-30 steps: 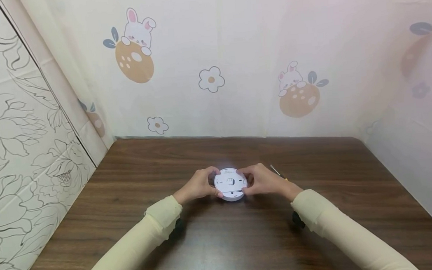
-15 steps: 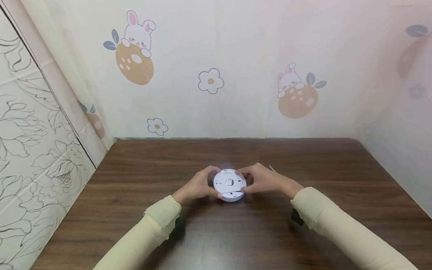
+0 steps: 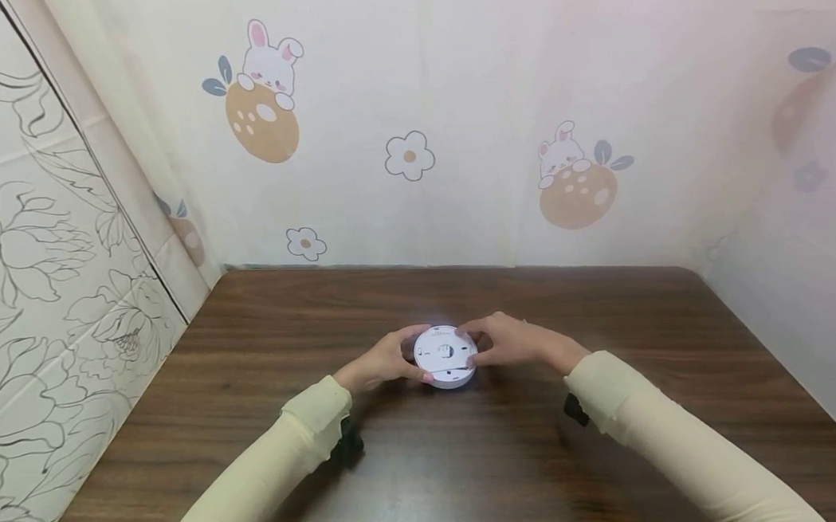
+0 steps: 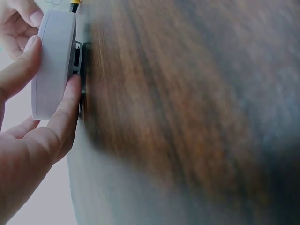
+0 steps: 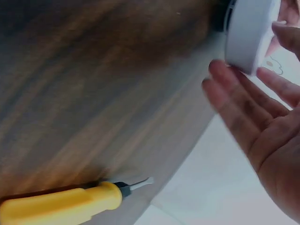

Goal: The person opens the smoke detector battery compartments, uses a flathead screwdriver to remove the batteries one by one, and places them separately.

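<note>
A white round disc-shaped device (image 3: 441,363), with slots, small print and a central hole on its upper face, is held between both hands in the head view. My left hand (image 3: 381,361) grips its left rim, thumb towards me. In the left wrist view a finger of that hand reaches under the device (image 4: 55,70), close over the table, beside a small clip-like part. My right hand (image 3: 516,344) pinches the opposite edge with thumb and forefinger. Its other fingers extend under the device (image 5: 251,35) in the right wrist view.
A yellow-handled screwdriver (image 5: 70,204) lies on the dark wooden table (image 3: 438,467) by the right hand, which hides it in the head view. Behind the table hangs a printed curtain (image 3: 464,66). Dark wrist gear (image 3: 576,408) shows under the right cuff.
Both hands keep their hold on the white device, which stays almost in place. The right hand and wrist shift slightly, and the screwdriver shaft behind it becomes hidden in the head view.
</note>
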Action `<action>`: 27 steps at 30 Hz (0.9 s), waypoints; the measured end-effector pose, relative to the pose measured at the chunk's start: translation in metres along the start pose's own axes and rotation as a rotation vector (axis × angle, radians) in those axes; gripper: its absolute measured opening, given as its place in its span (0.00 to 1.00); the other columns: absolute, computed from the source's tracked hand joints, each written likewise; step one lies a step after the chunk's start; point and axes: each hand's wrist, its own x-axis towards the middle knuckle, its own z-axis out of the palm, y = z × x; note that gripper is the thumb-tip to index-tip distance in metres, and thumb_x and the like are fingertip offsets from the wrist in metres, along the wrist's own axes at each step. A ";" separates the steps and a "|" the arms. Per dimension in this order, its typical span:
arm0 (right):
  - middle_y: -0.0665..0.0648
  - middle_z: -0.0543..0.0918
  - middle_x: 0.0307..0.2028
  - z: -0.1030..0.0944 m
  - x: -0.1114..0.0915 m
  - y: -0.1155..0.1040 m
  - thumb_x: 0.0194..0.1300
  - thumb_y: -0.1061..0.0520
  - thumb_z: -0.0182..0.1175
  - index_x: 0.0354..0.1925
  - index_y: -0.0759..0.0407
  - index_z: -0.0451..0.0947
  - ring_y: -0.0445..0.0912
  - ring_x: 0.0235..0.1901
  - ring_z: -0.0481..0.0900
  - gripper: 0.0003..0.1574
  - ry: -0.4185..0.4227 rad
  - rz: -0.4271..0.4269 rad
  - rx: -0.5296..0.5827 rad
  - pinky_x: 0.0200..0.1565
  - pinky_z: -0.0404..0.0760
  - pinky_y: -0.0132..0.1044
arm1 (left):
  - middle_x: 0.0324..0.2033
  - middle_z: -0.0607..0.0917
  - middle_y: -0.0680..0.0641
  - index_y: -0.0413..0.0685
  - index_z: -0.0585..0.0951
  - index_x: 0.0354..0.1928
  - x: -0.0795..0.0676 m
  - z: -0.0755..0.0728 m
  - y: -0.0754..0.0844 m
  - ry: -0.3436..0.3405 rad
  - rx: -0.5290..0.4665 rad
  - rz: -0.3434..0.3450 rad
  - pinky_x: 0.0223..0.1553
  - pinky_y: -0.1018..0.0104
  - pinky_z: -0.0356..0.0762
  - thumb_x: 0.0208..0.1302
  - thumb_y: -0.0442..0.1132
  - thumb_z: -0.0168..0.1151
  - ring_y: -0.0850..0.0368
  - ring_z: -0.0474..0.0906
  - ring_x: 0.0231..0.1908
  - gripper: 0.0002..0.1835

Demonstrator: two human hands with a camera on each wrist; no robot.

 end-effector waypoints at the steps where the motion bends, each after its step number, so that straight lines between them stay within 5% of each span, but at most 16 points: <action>1: 0.53 0.81 0.48 -0.001 0.001 -0.001 0.58 0.48 0.69 0.60 0.59 0.74 0.43 0.41 0.77 0.34 0.008 0.001 -0.008 0.47 0.81 0.37 | 0.62 0.70 0.40 0.43 0.64 0.68 0.000 0.000 0.000 0.001 -0.007 -0.004 0.64 0.47 0.61 0.47 0.26 0.74 0.45 0.66 0.58 0.45; 12: 0.56 0.79 0.37 -0.006 0.023 -0.018 0.62 0.68 0.61 0.47 0.67 0.81 0.46 0.38 0.76 0.14 0.061 -0.148 -0.059 0.42 0.81 0.36 | 0.60 0.72 0.40 0.41 0.64 0.68 0.003 0.000 -0.003 0.016 -0.065 -0.035 0.57 0.58 0.72 0.47 0.25 0.73 0.49 0.70 0.54 0.44; 27: 0.55 0.77 0.32 0.002 0.036 -0.027 0.59 0.65 0.66 0.38 0.67 0.82 0.47 0.35 0.76 0.08 0.111 -0.117 -0.131 0.40 0.81 0.37 | 0.61 0.71 0.38 0.41 0.64 0.68 0.001 0.003 -0.002 0.035 -0.060 -0.063 0.52 0.62 0.76 0.49 0.27 0.73 0.49 0.72 0.49 0.43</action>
